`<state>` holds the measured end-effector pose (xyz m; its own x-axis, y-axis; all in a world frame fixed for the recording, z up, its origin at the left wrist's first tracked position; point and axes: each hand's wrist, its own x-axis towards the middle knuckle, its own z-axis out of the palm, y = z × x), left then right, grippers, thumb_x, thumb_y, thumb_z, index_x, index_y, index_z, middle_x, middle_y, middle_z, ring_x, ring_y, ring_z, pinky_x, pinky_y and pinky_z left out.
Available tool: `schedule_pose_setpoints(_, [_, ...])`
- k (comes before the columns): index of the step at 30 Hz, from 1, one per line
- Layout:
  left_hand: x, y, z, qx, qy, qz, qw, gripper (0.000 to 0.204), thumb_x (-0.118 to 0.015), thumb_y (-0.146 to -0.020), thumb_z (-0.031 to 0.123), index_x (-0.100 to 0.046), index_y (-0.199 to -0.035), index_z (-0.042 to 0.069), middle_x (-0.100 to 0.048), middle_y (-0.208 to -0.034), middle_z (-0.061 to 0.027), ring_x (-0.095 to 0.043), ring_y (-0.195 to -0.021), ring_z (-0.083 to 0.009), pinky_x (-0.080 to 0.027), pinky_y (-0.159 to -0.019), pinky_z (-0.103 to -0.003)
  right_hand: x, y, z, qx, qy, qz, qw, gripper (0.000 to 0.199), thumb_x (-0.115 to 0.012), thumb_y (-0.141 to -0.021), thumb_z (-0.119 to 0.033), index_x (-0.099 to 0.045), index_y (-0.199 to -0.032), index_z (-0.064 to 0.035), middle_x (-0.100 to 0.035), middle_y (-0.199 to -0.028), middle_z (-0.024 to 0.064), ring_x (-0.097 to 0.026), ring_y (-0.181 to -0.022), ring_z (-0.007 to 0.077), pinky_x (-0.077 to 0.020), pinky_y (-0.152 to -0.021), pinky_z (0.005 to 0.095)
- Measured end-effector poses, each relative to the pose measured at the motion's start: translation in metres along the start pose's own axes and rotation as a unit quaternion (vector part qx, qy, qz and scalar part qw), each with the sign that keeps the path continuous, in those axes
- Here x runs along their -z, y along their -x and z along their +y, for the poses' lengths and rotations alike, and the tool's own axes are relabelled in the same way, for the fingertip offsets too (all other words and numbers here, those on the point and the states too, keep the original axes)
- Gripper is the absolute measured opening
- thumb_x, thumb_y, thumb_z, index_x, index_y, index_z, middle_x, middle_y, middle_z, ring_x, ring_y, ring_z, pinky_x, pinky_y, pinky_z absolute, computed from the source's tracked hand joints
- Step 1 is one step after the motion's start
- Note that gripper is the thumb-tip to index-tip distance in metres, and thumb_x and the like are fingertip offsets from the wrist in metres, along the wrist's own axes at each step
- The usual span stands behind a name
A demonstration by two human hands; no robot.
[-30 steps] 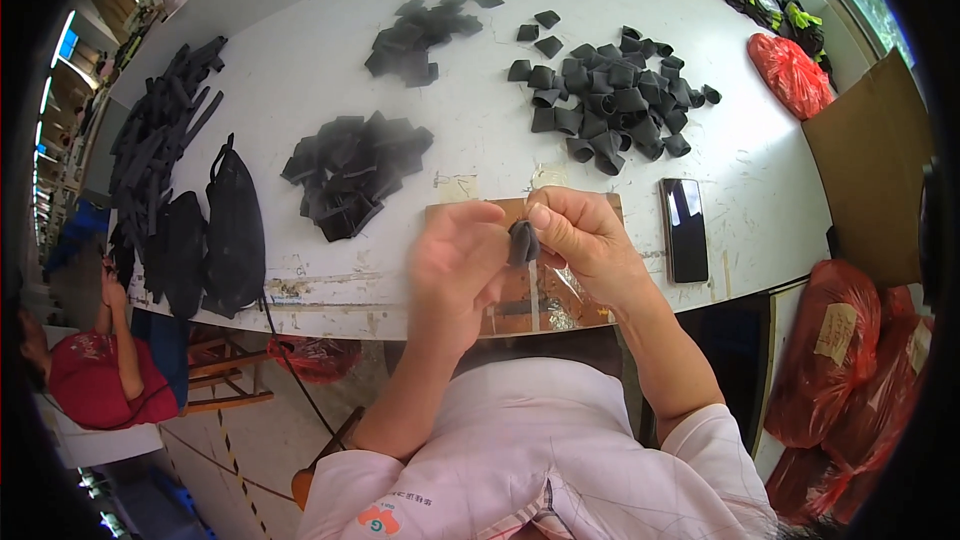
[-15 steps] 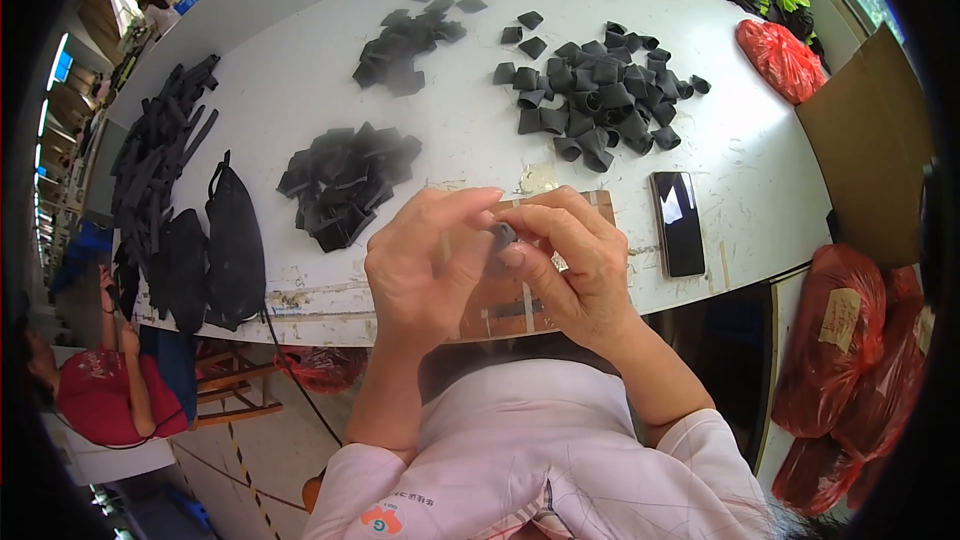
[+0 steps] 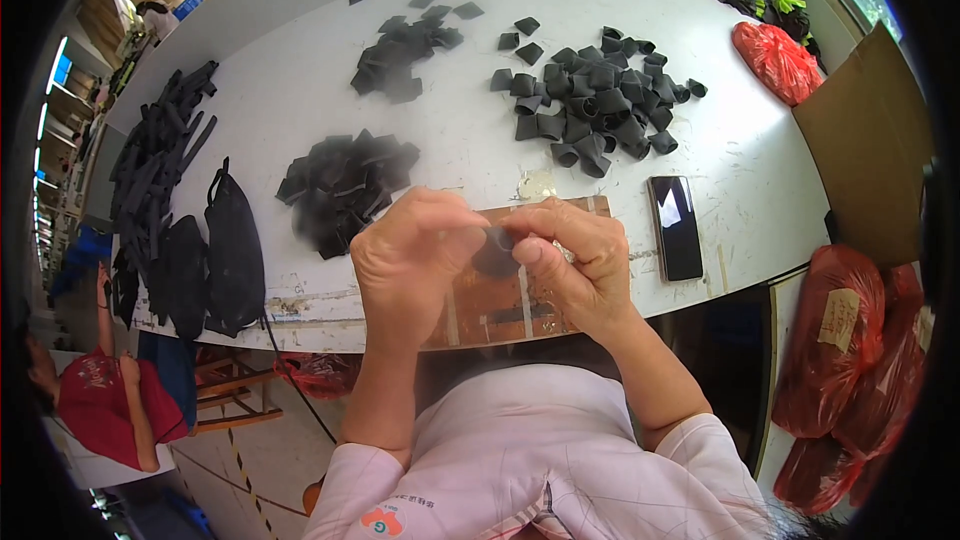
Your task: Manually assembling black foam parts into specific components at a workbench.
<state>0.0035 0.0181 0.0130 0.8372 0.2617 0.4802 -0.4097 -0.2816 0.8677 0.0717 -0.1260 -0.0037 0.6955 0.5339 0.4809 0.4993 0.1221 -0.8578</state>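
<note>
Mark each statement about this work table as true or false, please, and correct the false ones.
1. Both hands hold one small black piece together. True.
2. The phone lies left of the left hand. False: it lies beyond the right hand, on the right.
3. The red bag lies at the table's far right. True.
4. The piles of black pieces are in a box. False: they lie loose on the table.

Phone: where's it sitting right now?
Head view: the phone lies flat on the white table, right of the right hand, near the front edge, below the pile of black loops.
</note>
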Motion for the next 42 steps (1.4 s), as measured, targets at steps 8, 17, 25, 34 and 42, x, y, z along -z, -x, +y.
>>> schedule_pose_setpoints(8, [-0.005,0.022,-0.008,0.078,0.257,0.142,0.953,0.007,-0.057,-0.082,0.006,-0.056,-0.085,0.000,-0.054,-0.084,-0.0077,-0.050,-0.079,-0.0154,-0.041,-0.074,-0.027,-0.004,-0.009,-0.020,0.139,0.183,0.030,0.973,0.026,-0.072,-0.062,-0.011,-0.060,-0.084,-0.0040,-0.056,-0.074,0.0057,-0.053,-0.060,0.0206,-0.0426,-0.049,0.0294])
schedule_pose_setpoints(17, [-0.006,0.033,-0.023,0.079,0.299,0.164,0.937,0.005,-0.052,-0.082,-0.001,-0.056,-0.083,0.000,-0.057,-0.086,-0.0085,-0.050,-0.078,-0.0139,-0.039,-0.073,-0.025,-0.010,0.000,-0.003,0.101,0.121,0.037,0.987,0.021,-0.069,-0.059,0.000,-0.057,-0.076,-0.0017,-0.055,-0.069,0.0067,-0.049,-0.057,0.0214,-0.0402,-0.048,0.0297])
schedule_pose_setpoints(25, [-0.006,0.005,0.003,0.026,-0.005,0.080,0.996,0.009,-0.054,-0.080,0.000,-0.058,-0.088,-0.001,-0.059,-0.089,-0.0080,-0.055,-0.080,-0.0145,-0.043,-0.073,-0.026,-0.011,0.005,-0.006,0.086,0.141,0.065,0.984,0.020,-0.068,-0.062,0.000,-0.059,-0.079,-0.0020,-0.055,-0.071,0.0076,-0.051,-0.060,0.0222,-0.0415,-0.050,0.0301])
schedule_pose_setpoints(34, [0.007,0.015,-0.010,0.092,0.096,0.138,0.981,0.012,-0.055,-0.077,-0.007,-0.060,-0.084,0.000,-0.059,-0.079,-0.0010,-0.050,-0.071,-0.0061,-0.039,-0.062,-0.018,0.003,-0.009,-0.029,0.054,0.157,-0.020,0.986,0.019,-0.069,-0.067,-0.008,-0.061,-0.084,-0.0028,-0.055,-0.071,0.0067,-0.054,-0.055,0.0191,-0.0440,-0.049,0.0289])
schedule_pose_setpoints(42, [0.000,0.013,-0.013,-0.057,-0.039,0.072,0.995,0.004,-0.058,-0.077,-0.003,-0.059,-0.081,-0.002,-0.059,-0.077,-0.0082,-0.055,-0.071,-0.0135,-0.043,-0.062,-0.023,-0.005,0.000,0.006,0.078,0.168,-0.024,0.982,0.021,-0.069,-0.063,-0.005,-0.059,-0.080,-0.0021,-0.053,-0.069,0.0067,-0.052,-0.061,0.0211,-0.0441,-0.051,0.0313])
